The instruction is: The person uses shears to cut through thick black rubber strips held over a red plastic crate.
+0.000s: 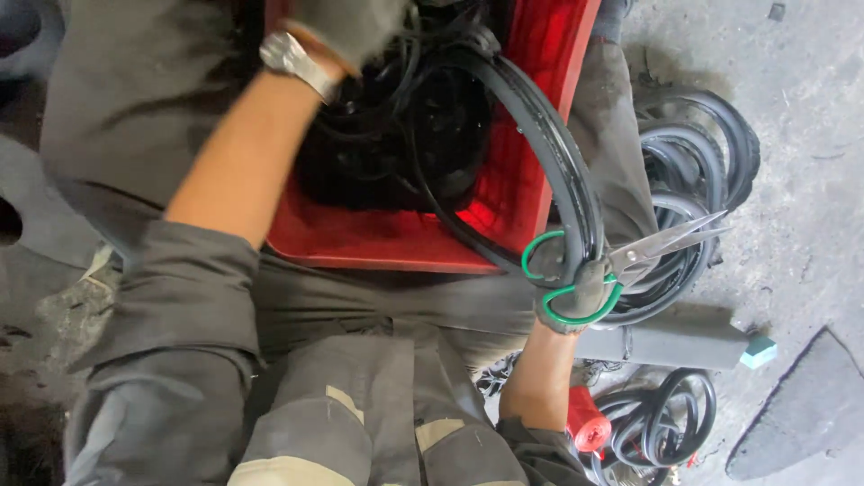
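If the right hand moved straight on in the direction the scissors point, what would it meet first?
Probably the pile of black rubber rings on the floor beyond the scissors in the right hand; depth is unclear.

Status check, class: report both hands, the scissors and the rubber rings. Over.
Right hand grips scissors and a rubber ring. Left hand in the red bin. Nothing blocking.

**Bright on the right, murky on the left**

Daylight hits the concrete floor (810, 135) pretty hard on the right, almost washed out. The red crate (517, 193) glows where light passes through its wall, while the black rubber inside goes to pure shadow with no detail. Left edge is dim. The gloved left hand (346, 31) up top is smeared with motion blur; the scissors (630, 261) look sharp.
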